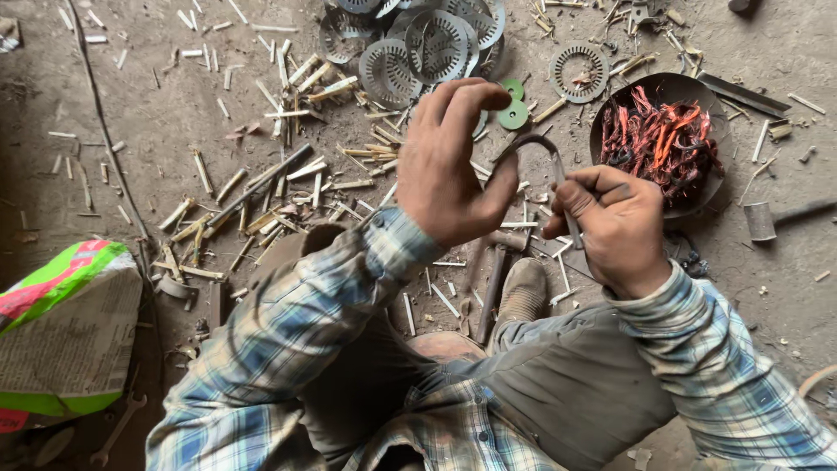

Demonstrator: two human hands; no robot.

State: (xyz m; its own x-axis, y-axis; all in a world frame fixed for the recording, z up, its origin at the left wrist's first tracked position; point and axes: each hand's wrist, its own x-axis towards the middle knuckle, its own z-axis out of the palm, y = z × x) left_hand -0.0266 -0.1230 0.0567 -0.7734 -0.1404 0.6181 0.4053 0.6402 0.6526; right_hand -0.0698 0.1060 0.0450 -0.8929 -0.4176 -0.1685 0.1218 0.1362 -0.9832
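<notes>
My left hand point(453, 166) is raised over the dirt floor with its fingers curled around one end of a thin, dark, curved metal strip point(534, 144). The other end of that strip is pinched between the thumb and fingers of my right hand point(615, 228). The strip arches between both hands. Under them lie a hammer point(493, 288) and my shoe point(523, 292).
A round dark pan point(671, 87) of tangled reddish copper wire stands at the right. Toothed metal discs point(436, 39) pile up at the top, with two green washers point(513, 112) nearby. Short sticks and strips litter the floor. A printed sack point(65, 327) sits left, a wrench point(118, 427) below it.
</notes>
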